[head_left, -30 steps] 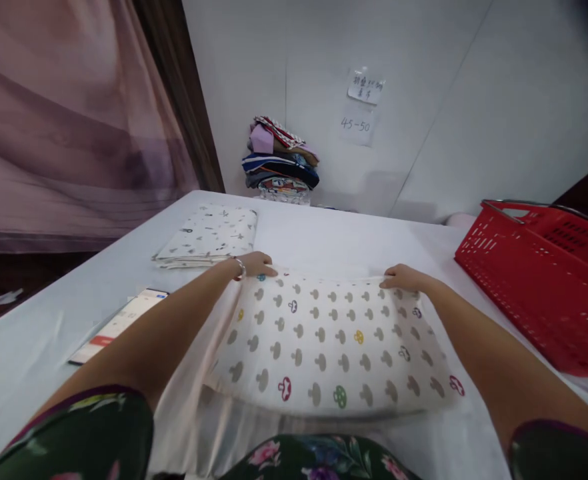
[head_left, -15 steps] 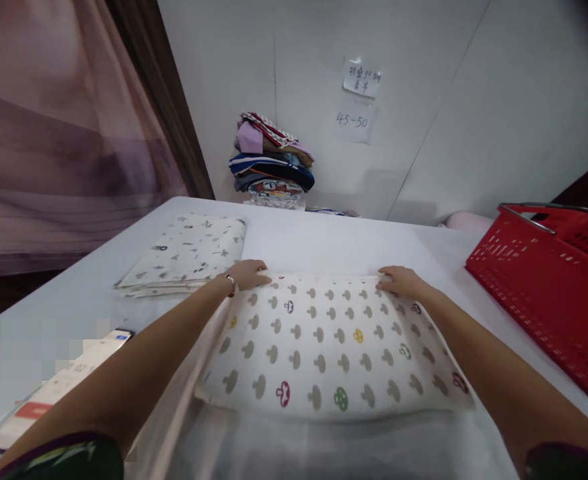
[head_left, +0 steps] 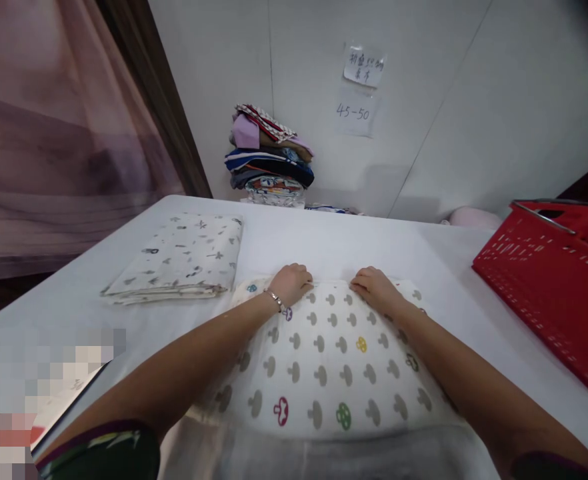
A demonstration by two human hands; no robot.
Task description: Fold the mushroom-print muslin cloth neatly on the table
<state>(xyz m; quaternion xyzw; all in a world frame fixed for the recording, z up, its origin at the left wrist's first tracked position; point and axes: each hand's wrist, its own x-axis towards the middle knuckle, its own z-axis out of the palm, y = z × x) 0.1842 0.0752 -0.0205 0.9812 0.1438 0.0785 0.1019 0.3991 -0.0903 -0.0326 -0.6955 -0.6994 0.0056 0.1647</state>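
One phone, partly pixelated, lay at lower left beside the left forearm. Next, a folded cloth with small grey motifs, flat on the white surface, left of both hands. Behind the surface, a pile of folded fabrics stood against the wall. Left hand, bracelet at wrist: fingers curled at the far edge of the mushroom-print cloth; pinched or only pressing, could not tell. That cloth lay between and below the hands, running toward the wearer and out past both hands, forearms crossing over its sides. Right hand: fingers bent at the same far edge, a short gap from the left; grip likewise unclear. Far right, a red basket stood well apart from the cloth.
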